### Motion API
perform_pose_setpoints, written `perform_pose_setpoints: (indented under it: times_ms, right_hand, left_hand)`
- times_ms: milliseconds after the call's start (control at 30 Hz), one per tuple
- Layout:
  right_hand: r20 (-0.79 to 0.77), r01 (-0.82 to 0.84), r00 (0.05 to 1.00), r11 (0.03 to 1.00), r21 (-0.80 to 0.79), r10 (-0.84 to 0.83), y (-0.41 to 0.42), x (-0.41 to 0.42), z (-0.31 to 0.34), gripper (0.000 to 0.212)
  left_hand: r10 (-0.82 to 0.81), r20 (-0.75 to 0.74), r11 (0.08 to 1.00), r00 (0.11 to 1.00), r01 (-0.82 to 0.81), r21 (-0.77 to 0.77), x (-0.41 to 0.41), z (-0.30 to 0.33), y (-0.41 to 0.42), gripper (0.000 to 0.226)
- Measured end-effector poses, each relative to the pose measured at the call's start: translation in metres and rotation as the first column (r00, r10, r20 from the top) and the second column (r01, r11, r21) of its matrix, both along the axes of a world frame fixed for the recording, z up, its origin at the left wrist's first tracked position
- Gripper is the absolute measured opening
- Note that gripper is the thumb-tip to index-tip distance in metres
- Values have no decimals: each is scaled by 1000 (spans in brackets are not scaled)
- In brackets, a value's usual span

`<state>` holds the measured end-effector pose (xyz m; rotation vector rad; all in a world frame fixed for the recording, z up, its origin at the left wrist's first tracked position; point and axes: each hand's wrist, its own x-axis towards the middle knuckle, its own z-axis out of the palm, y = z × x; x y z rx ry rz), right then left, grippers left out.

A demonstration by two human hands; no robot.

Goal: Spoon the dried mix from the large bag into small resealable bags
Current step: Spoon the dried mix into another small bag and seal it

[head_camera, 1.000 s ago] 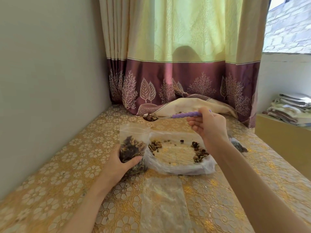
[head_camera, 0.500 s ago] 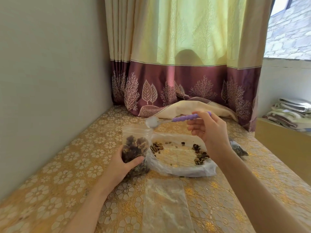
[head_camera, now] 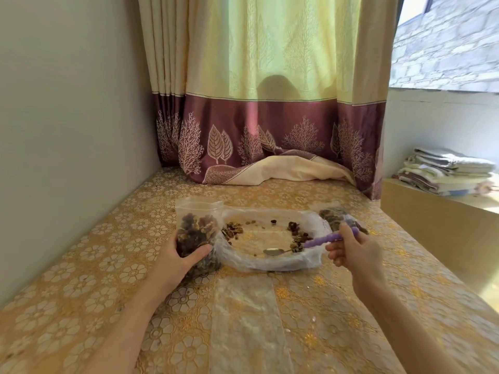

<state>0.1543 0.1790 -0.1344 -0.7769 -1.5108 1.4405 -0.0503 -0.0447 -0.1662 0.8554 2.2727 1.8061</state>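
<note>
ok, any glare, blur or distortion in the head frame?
Head view: backlit curtain glows, with a dark shadow behind it; window is bright top right; wide-angle bends the wall and table edges; the empty bag shines; hands and spoon are sharp.

1. Small bag (head_camera: 198, 228), in my left hand (head_camera: 175, 261): clear, thin plastic film, slightly cloudy, wrinkled where my fingers (head_camera: 201, 251) press it.
2. Large bag (head_camera: 270, 261): the same clear film, glossy, rolled into a crumpled rim.
3. Dried mix (head_camera: 297, 237): matt, rough, crinkled brown pieces.
4. Spoon (head_camera: 310, 245), in my right hand (head_camera: 356, 252): polished metal bowl, bright sheen; handle is purple plastic, ridged, semi-matt.
5. Counter (head_camera: 108, 279): covered with a glossy gold sheet, floral embossed, looks like vinyl.
6. Flat empty bags (head_camera: 248, 325): transparent plastic, shiny.
7. Curtain (head_camera: 270, 109): woven cloth; pale upper part matt, maroon band satin-like.
8. Folded linens (head_camera: 448, 174): soft matt cloth.
</note>
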Motion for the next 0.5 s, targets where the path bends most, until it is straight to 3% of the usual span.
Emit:
perform_pose_setpoints:
  times_ms: [200,500]
  right_hand:
    - [-18,116,993,991,69,-115,-2,15,-15,34]
    - [-53,253,966,967,29,-251,-4,10,-21,33]
  left_hand:
    - [4,-15,1000,1000,-4,-11,0,-1,1,58]
    - [-16,-5,1000,1000,16,22,-2,-3,0,58]
